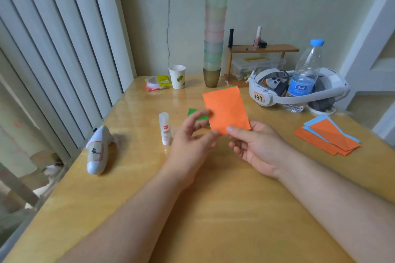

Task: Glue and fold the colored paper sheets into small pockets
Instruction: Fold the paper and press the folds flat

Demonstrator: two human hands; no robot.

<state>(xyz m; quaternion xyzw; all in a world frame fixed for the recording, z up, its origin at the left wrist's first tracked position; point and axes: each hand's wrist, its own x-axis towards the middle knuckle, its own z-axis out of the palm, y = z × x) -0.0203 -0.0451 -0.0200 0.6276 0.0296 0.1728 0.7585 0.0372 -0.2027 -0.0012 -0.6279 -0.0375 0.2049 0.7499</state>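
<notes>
Orange folded sheet (pixel 226 111) held up off the table, tilted slightly, near the middle of the view, pinched at its lower edge by the right hand (pixel 255 145), thumb on the near face and fingers hidden behind. Probably raised like this for checking the fold or the glued seam, since both long edges look closed and flat; whether it is already a finished pocket cannot be told. A sliver of green along the top edge, likely paper lying behind it.

Left hand (pixel 193 134) beside the sheet's left edge, fingers loosely curled and part spread, thumb tip at or just short of the edge; contact cannot be told. Placed as if for steadying or pressing the side seam.

Green paper (pixel 197 114) flat on the table just behind the left hand, mostly covered by hand and orange sheet; seemingly set within reach as finished or next work.

Glue stick (pixel 164 129) standing upright, capped, just left of the left hand, kept close for the next gluing.

Stack of orange and blue sheets (pixel 327 136) fanned out on the right side of the wooden table (pixel 213 220), well apart from the hands, apparently the supply still unfolded.

Farther back: white headset (pixel 299 92) with a water bottle (pixel 304 74) standing in its loop, a tall stack of coloured cups (pixel 214 38), a paper cup (pixel 177 77), all clear of the working area.
</notes>
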